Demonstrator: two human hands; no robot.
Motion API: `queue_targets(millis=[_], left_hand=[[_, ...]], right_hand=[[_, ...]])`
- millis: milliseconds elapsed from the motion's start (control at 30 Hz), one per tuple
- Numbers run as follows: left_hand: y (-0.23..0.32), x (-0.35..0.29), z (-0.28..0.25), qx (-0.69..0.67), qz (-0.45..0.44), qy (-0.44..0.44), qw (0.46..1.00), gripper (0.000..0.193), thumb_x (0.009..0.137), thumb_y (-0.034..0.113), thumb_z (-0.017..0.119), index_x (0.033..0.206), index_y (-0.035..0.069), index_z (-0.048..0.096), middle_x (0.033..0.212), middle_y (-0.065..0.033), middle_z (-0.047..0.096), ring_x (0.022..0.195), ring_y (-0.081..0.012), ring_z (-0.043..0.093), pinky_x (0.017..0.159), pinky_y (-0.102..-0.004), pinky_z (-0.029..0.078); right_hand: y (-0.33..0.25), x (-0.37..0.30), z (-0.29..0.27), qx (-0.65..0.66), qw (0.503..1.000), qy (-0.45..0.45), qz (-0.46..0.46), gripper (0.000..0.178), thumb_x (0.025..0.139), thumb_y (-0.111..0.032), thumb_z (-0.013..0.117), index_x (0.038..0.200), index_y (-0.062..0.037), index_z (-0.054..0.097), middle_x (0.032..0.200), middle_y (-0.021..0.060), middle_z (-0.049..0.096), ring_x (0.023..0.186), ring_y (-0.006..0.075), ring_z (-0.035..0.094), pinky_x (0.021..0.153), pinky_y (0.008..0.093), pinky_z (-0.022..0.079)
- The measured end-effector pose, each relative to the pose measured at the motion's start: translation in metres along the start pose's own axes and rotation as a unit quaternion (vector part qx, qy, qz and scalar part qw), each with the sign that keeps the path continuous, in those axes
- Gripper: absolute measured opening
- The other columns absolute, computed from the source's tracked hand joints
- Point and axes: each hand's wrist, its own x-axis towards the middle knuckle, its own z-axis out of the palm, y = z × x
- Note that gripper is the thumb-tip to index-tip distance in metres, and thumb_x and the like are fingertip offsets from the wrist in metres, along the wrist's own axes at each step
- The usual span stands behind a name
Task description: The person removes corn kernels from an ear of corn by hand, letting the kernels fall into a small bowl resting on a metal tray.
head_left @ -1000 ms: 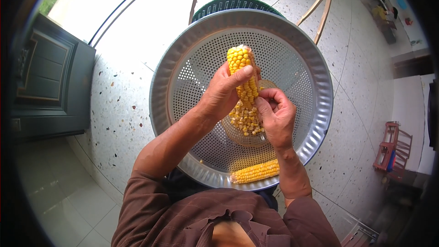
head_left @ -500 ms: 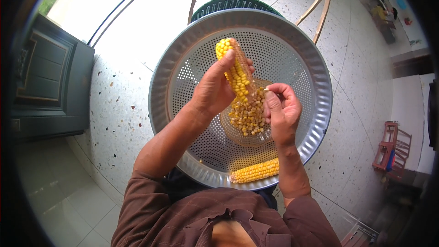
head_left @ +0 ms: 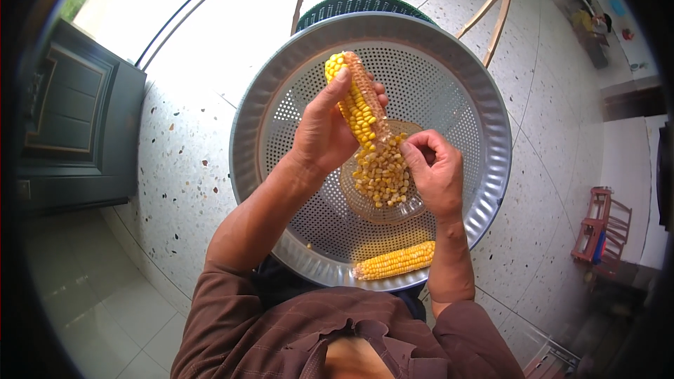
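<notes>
My left hand (head_left: 324, 126) grips a corn cob (head_left: 362, 114) aslant over a large round metal pan (head_left: 246, 126) with a perforated bottom. Yellow kernels cover one side of this cob; the other side is stripped to its pinkish core. Beside its lower end, my right hand (head_left: 439, 175) has thumb and forefinger pressed together, and whatever lies between them is too small to make out. Loose kernels (head_left: 381, 181) sit in a clear shallow bowl (head_left: 358, 207) under the cob. A second cob (head_left: 395, 261), full of kernels, rests at the pan's near edge, partly behind my right forearm.
Behind the pan shows the rim of a dark green basket (head_left: 361, 4), with curved wooden poles (head_left: 497, 21) nearby. A dark green door (head_left: 77, 116) stands at left on the speckled floor (head_left: 175, 161). Far right is a reddish wooden chair (head_left: 600, 228).
The held cob has shifted slightly up and left with my left hand. My right hand's fingertips have moved a little left and down; the pale bit seen between them before no longer shows.
</notes>
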Motion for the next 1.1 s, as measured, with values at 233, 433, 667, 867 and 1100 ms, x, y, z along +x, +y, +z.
queue_targets(millis=[233,433,667,867,1100], left_hand=[[-0.006,-0.006,0.004,0.029,-0.037,0.0,0.999,0.053,0.096,0.042,0.072,0.13,0.005,0.055,0.118,-0.0143,0.063,0.111,-0.0248,0.065,0.1,-0.0426,0.056],[-0.011,-0.009,0.009,0.065,-0.055,-0.02,0.996,0.056,0.096,0.041,0.072,0.134,0.007,0.05,0.12,-0.0129,0.062,0.117,-0.0246,0.062,0.101,-0.0442,0.055],[-0.014,-0.007,0.006,0.091,-0.057,-0.038,0.993,0.059,0.094,0.042,0.075,0.135,0.008,0.049,0.12,-0.0115,0.062,0.117,-0.0236,0.061,0.101,-0.0432,0.055],[-0.016,-0.007,0.007,0.111,-0.051,-0.046,0.991,0.062,0.092,0.043,0.077,0.135,0.008,0.048,0.12,-0.0113,0.061,0.117,-0.0232,0.061,0.101,-0.0427,0.055],[-0.016,-0.007,0.007,0.114,-0.047,-0.044,0.991,0.061,0.093,0.041,0.077,0.135,0.008,0.047,0.12,-0.0115,0.061,0.116,-0.0228,0.061,0.101,-0.042,0.054]], right_hand=[[-0.004,-0.005,0.007,0.047,0.998,0.041,-0.031,0.009,0.094,-0.006,0.075,0.097,0.0003,0.069,0.086,0.0016,0.065,0.072,0.0058,0.059,0.064,0.0224,0.049],[-0.008,-0.006,0.013,0.038,0.987,0.068,-0.141,0.011,0.093,-0.004,0.076,0.101,0.0005,0.072,0.096,0.0038,0.067,0.076,0.0093,0.063,0.067,0.0229,0.053],[-0.01,-0.007,0.017,-0.06,0.967,0.081,-0.233,0.017,0.088,0.001,0.079,0.103,-0.0008,0.073,0.096,0.0061,0.069,0.08,0.0115,0.069,0.065,0.0245,0.058],[-0.008,-0.007,0.017,-0.059,0.975,0.076,-0.198,0.013,0.089,-0.001,0.078,0.099,-0.0015,0.07,0.093,0.005,0.067,0.073,0.0106,0.067,0.059,0.0243,0.055],[-0.007,-0.006,0.018,-0.12,0.971,0.076,-0.195,0.01,0.092,-0.004,0.074,0.096,-0.0024,0.065,0.088,0.007,0.064,0.073,0.0197,0.066,0.062,0.032,0.055]])
